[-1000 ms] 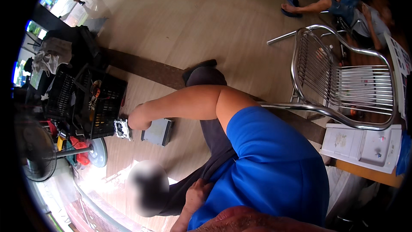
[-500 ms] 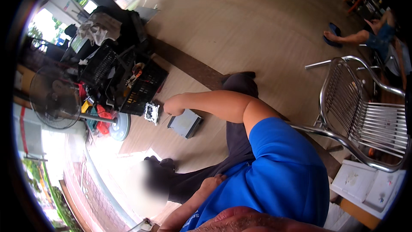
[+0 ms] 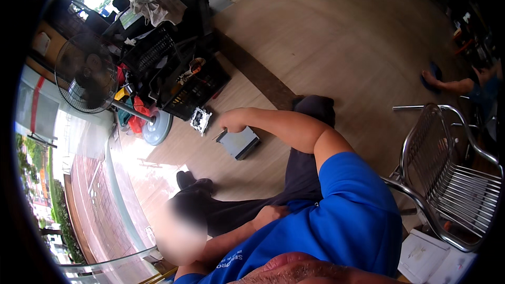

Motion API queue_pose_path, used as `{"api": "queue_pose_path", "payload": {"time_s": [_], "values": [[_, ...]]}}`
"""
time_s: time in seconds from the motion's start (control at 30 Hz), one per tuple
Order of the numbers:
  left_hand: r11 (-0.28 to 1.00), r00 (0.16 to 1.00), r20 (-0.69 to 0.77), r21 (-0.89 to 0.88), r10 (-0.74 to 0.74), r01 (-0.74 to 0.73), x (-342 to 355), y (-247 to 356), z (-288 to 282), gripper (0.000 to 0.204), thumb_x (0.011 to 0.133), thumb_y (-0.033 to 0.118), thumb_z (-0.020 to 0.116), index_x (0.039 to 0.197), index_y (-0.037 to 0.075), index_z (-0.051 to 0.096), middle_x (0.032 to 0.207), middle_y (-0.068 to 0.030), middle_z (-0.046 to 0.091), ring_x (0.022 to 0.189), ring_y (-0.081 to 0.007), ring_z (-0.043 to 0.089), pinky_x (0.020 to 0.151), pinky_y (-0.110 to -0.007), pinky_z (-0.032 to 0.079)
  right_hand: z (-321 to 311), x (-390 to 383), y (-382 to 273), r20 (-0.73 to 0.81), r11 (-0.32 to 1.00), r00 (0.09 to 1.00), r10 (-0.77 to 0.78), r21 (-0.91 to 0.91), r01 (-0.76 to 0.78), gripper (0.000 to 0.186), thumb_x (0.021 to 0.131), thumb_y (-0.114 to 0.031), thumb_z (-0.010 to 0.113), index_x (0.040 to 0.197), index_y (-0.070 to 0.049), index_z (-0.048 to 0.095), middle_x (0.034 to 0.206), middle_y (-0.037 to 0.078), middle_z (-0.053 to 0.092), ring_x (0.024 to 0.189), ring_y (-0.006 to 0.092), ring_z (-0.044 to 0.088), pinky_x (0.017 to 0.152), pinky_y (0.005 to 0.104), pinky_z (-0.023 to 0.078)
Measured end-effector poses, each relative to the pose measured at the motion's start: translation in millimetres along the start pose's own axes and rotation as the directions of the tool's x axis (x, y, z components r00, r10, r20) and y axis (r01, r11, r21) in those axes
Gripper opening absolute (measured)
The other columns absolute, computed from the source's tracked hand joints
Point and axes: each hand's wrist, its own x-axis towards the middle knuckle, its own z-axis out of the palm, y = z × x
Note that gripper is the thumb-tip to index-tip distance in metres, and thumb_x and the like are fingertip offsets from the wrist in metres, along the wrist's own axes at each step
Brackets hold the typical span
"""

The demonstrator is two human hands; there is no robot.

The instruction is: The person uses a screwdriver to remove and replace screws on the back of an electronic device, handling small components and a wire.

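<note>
Grey, boxy metal case (image 3: 238,144): likely stiff, heavyish; best held by opposite sides. Right hand (image 3: 234,120) pinches thin straight rod (image 3: 217,136); left hand (image 3: 271,214), fingers' state: can't tell.

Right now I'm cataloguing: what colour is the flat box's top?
The flat box's top is grey; see head view.

Right hand (image 3: 234,120) farther from white part (image 3: 200,121), view swung left

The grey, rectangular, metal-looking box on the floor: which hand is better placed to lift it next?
Probably the right hand: it is beside the grey box, though seemingly holding something thin. The left hand rests farther away, near the blue shirt.
</note>
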Motion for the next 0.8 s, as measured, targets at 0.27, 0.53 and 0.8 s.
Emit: {"api": "queue_pose_path", "payload": {"time_s": [0.27, 0.53, 0.8], "values": [[0.966, 0.996, -0.010, -0.243, 0.089, -0.089, 41.4, -27.7, 30.8, 0.027, 0.090, 0.026, 0.054, 0.091, 0.001, 0.063, 0.091, -0.0196, 0.066, 0.087, -0.0397, 0.065, 0.073, -0.044, 0.054, -4.7, -9.8, -16.1, 0.036, 0.999, 0.999, 0.031, 0.016, -0.032, 0.032, 0.085, -0.013, 0.064, 0.115, -0.008, 0.071, 0.112, 0.016, 0.070, 0.105, 0.0341, 0.065, 0.090, 0.0442, 0.052], [0.966, 0.997, 0.068, -0.257, 0.027, -0.008, 29.3, -43.4, -66.0, 0.016, 0.090, 0.017, 0.064, 0.100, 0.004, 0.065, 0.092, -0.0170, 0.066, 0.085, -0.0368, 0.065, 0.074, -0.044, 0.053, 11.6, -18.0, -21.1, 0.141, 0.999, 0.990, 0.029, -0.038, -0.024, 0.026, 0.086, -0.012, 0.063, 0.110, -0.008, 0.072, 0.109, 0.018, 0.070, 0.104, 0.0355, 0.065, 0.089, 0.0461, 0.052], [0.800, 0.695, -0.520, 0.036, -0.497, 0.599, -2.8, -136.5, -210.4, 0.033, 0.077, 0.019, 0.079, 0.104, 0.005, 0.067, 0.096, -0.0169, 0.066, 0.090, -0.0380, 0.064, 0.078, -0.045, 0.052, 4.0, -36.6, -25.6, 0.196, 0.993, 0.976, 0.091, 0.055, -0.104, 0.022, 0.082, -0.009, 0.061, 0.101, -0.010, 0.072, 0.098, 0.016, 0.072, 0.095, 0.0354, 0.068, 0.082, 0.0457, 0.054]]}}
